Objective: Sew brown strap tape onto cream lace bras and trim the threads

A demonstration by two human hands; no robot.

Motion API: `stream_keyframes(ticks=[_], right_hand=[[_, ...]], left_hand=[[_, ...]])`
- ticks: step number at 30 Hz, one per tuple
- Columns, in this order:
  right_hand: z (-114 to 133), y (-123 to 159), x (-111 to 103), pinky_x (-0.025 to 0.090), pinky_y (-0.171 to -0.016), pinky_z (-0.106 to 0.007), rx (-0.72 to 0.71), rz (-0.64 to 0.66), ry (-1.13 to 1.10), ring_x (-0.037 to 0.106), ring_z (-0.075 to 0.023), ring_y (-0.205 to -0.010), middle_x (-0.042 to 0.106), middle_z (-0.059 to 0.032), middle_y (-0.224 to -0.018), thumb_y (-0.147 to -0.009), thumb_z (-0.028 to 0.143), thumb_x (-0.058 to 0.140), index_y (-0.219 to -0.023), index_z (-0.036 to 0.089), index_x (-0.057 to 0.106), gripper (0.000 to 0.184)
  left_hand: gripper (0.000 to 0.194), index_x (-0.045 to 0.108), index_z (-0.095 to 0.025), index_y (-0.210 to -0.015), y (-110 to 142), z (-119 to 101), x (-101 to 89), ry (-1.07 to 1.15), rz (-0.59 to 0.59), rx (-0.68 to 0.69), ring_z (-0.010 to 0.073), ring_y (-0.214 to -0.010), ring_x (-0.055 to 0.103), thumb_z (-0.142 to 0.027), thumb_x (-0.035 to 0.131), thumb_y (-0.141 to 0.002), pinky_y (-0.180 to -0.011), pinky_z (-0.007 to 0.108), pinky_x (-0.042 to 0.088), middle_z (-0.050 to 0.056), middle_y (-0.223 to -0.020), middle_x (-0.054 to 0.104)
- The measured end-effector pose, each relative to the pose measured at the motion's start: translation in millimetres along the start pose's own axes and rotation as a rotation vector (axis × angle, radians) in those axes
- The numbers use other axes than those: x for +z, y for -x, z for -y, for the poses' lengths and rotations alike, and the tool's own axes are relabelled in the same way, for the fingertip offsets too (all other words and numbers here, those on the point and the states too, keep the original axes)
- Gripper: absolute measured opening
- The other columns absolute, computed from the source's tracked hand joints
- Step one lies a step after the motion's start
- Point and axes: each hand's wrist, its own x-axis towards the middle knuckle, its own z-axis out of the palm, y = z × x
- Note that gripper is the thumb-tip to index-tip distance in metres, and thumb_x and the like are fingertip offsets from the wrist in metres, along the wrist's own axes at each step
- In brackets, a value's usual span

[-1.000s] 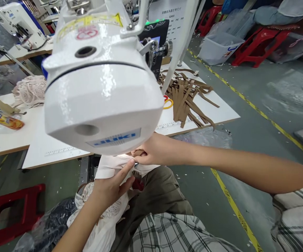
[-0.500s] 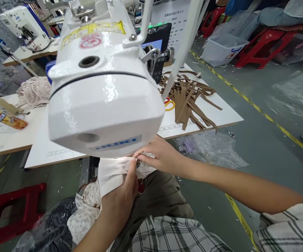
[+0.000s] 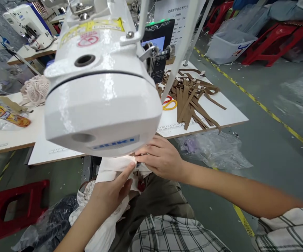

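Observation:
The white head of a sewing machine (image 3: 104, 112) fills the middle and hides its needle area. White fabric (image 3: 112, 166) lies under the machine's front, hanging down towards my lap. My left hand (image 3: 106, 197) grips this fabric from the left, index finger stretched along its top and thumb lower down. From the right, my right hand (image 3: 164, 159) has its bent fingers closed on the fabric's edge, close to the left fingertip; the fingertips are partly hidden by the machine head. White lace (image 3: 87, 192) hangs below, beside my left wrist.
Brown strips (image 3: 190, 101) lie heaped on the white tabletop (image 3: 230, 113), with yellow-and-red-handled scissors (image 3: 169, 104) beside them. A control screen (image 3: 158, 45) stands behind the machine. A red stool (image 3: 38, 199) is at lower left. Clear plastic bags (image 3: 214, 148) lie on the floor at right.
My left hand has shifted slightly left and down, its index finger now straighter on the fabric. My right hand's fingers have spread over the fabric edge. More white fabric shows below my left hand.

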Motion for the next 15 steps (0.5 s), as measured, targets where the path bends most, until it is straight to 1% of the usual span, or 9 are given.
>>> stream_keyframes(ticks=[2, 4, 6, 8, 9, 10, 11, 13, 15], right_hand=[[5, 2, -2, 0.044, -0.091, -0.037, 0.044, 0.002, 0.005, 0.060, -0.0193, -0.098, 0.073, -0.0004, -0.097, -0.089, 0.012, 0.054, -0.100, 0.027, 0.069, 0.024], [10, 6, -2, 0.046, -0.084, -0.036, 0.178, 0.024, -0.096, 0.060, -0.0199, -0.092, 0.069, -0.0035, -0.094, -0.091, 0.015, 0.053, -0.100, 0.027, 0.070, 0.023], [12, 10, 1, 0.049, -0.074, -0.032, 0.417, 0.063, -0.347, 0.060, -0.0177, -0.081, 0.065, -0.0043, -0.088, -0.095, 0.022, 0.049, -0.108, 0.025, 0.066, 0.022], [10, 10, 7, 0.049, -0.063, -0.028, 0.673, 0.098, -0.641, 0.057, -0.0143, -0.066, 0.061, -0.0029, -0.084, -0.099, 0.030, 0.042, -0.124, 0.022, 0.055, 0.029], [8, 8, 11, 0.049, -0.060, -0.026, 0.769, 0.097, -0.738, 0.055, -0.0133, -0.062, 0.060, -0.0023, -0.083, -0.100, 0.032, 0.040, -0.130, 0.020, 0.048, 0.034], [5, 4, 15, 0.049, -0.060, -0.026, 0.826, 0.079, -0.787, 0.055, -0.0130, -0.062, 0.060, -0.0023, -0.084, -0.100, 0.033, 0.041, -0.134, 0.018, 0.043, 0.037], [2, -1, 20, 0.050, -0.064, -0.027, 0.844, 0.052, -0.791, 0.055, -0.0136, -0.065, 0.060, -0.0031, -0.086, -0.098, 0.033, 0.044, -0.135, 0.017, 0.042, 0.040], [-5, -11, 27, 0.050, -0.073, -0.029, 0.815, -0.002, -0.698, 0.057, -0.0160, -0.077, 0.060, -0.0052, -0.094, -0.092, 0.032, 0.053, -0.129, 0.017, 0.049, 0.040], [-12, -21, 32, 0.049, -0.077, -0.031, 0.745, -0.010, -0.540, 0.056, -0.0186, -0.083, 0.060, -0.0061, -0.097, -0.090, 0.031, 0.054, -0.118, 0.017, 0.057, 0.031]], left_hand=[[0.048, 0.049, -0.029, -0.143, -2, 2, -0.8, -0.021, -0.003, 0.000, 0.0159, -0.072, 0.070, -0.023, 0.052, -0.095, -0.061, 0.019, 0.052, 0.003, -0.085, 0.075], [0.047, 0.052, -0.028, -0.140, -5, -1, -2.7, -0.045, -0.034, -0.008, 0.0169, -0.074, 0.071, -0.021, 0.051, -0.094, -0.064, 0.021, 0.053, 0.004, -0.086, 0.075], [0.046, 0.054, -0.027, -0.138, -9, -7, -5.5, -0.057, -0.044, -0.023, 0.0183, -0.077, 0.071, -0.021, 0.052, -0.093, -0.066, 0.022, 0.054, 0.005, -0.086, 0.075], [0.046, 0.055, -0.027, -0.138, -12, -14, -8.7, -0.071, -0.039, -0.048, 0.0187, -0.076, 0.071, -0.022, 0.052, -0.092, -0.066, 0.023, 0.053, 0.005, -0.085, 0.075], [0.047, 0.054, -0.028, -0.138, -13, -17, -10.0, -0.076, -0.033, -0.065, 0.0184, -0.074, 0.070, -0.023, 0.052, -0.092, -0.065, 0.023, 0.053, 0.005, -0.084, 0.075], [0.047, 0.053, -0.028, -0.139, -13, -21, -11.0, -0.079, -0.024, -0.088, 0.0179, -0.071, 0.069, -0.024, 0.052, -0.092, -0.064, 0.023, 0.053, 0.005, -0.085, 0.075], [0.048, 0.051, -0.029, -0.140, -14, -24, -11.6, -0.079, -0.018, -0.116, 0.0174, -0.068, 0.069, -0.025, 0.052, -0.092, -0.062, 0.023, 0.052, 0.004, -0.086, 0.075], [0.049, 0.050, -0.029, -0.141, -13, -30, -11.2, -0.073, 0.004, -0.190, 0.0173, -0.063, 0.067, -0.027, 0.052, -0.092, -0.057, 0.023, 0.050, 0.004, -0.086, 0.075], [0.050, 0.048, -0.029, -0.141, -14, -36, -9.1, -0.072, 0.041, -0.269, 0.0184, -0.061, 0.067, -0.029, 0.053, -0.092, -0.051, 0.024, 0.046, 0.003, -0.085, 0.074]])
